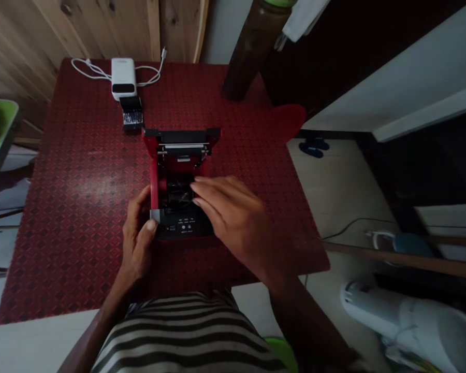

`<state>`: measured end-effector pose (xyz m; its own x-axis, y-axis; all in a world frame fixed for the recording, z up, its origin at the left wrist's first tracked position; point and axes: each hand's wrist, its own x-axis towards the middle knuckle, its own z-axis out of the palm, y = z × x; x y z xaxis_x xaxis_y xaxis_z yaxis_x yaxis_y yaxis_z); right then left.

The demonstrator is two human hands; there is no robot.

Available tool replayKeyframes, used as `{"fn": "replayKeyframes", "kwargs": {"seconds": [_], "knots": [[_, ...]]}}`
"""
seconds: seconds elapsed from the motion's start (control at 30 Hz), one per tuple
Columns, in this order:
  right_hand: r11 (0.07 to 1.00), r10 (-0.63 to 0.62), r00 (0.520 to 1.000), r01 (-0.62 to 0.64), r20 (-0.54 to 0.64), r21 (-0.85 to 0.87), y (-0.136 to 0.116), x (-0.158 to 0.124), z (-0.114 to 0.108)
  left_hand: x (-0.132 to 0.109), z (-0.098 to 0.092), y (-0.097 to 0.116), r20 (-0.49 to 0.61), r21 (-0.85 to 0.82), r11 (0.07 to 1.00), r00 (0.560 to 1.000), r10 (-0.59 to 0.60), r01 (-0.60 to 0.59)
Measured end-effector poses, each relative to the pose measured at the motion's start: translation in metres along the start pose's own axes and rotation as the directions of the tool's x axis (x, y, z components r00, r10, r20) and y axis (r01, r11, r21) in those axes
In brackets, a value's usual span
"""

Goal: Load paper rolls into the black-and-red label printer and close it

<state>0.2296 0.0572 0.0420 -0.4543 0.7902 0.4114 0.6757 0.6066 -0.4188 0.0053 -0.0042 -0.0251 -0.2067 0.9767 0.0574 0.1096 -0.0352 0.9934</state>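
A small red and black printer (pixel 186 228) stands on the table with its lid (pixel 184 137) raised toward the back. My left hand (pixel 137 230) grips the printer's left side, the thumb on its front corner and the fingers along the side wall. Over the open bay is my right hand (pixel 233 212), its fingertips pinched together at the right edge of a glossy black piece (pixel 179 192) inside. The fingers and the dim light hide whether they hold that piece. The hand covers the printer's right side.
The table (pixel 89 181) has a red patterned cover. Behind the printer lie a white power bank (pixel 123 75) with white cables and a small dark printed piece (pixel 132 114). A tall brown bottle (pixel 252 52) stands at the back right. A red stool edge (pixel 291 122) shows beyond the table.
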Motion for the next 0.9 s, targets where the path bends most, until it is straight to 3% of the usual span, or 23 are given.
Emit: {"fn": "replayKeyframes", "kwargs": {"seconds": [0.13, 0.23, 0.4, 0.63, 0.9], "knots": [[0.985, -0.037, 0.942, 0.090, 0.333, -0.145, 0.000, 0.049, 0.028, -0.001, 0.000, -0.006, 0.038, 0.057, 0.996, 0.997, 0.073, -0.075], [0.976, 0.016, 0.901, 0.081, 0.434, -0.204, -0.006, 0.067, 0.038, -0.002, -0.001, -0.010, 0.039, 0.050, 0.994, 0.994, 0.099, -0.101], [0.964, 0.053, 0.864, 0.087, 0.501, -0.251, -0.008, 0.076, 0.035, -0.001, 0.000, -0.012, 0.032, 0.044, 0.996, 0.997, 0.075, -0.076], [0.937, 0.051, 0.893, 0.113, 0.448, -0.332, -0.015, 0.070, 0.024, -0.003, -0.002, -0.018, 0.059, 0.004, 0.996, 0.994, 0.093, -0.093], [0.932, 0.119, 0.807, 0.110, 0.579, -0.345, -0.031, 0.082, 0.010, 0.000, -0.001, -0.025, 0.031, 0.053, 0.983, 0.984, 0.175, -0.176]]}}
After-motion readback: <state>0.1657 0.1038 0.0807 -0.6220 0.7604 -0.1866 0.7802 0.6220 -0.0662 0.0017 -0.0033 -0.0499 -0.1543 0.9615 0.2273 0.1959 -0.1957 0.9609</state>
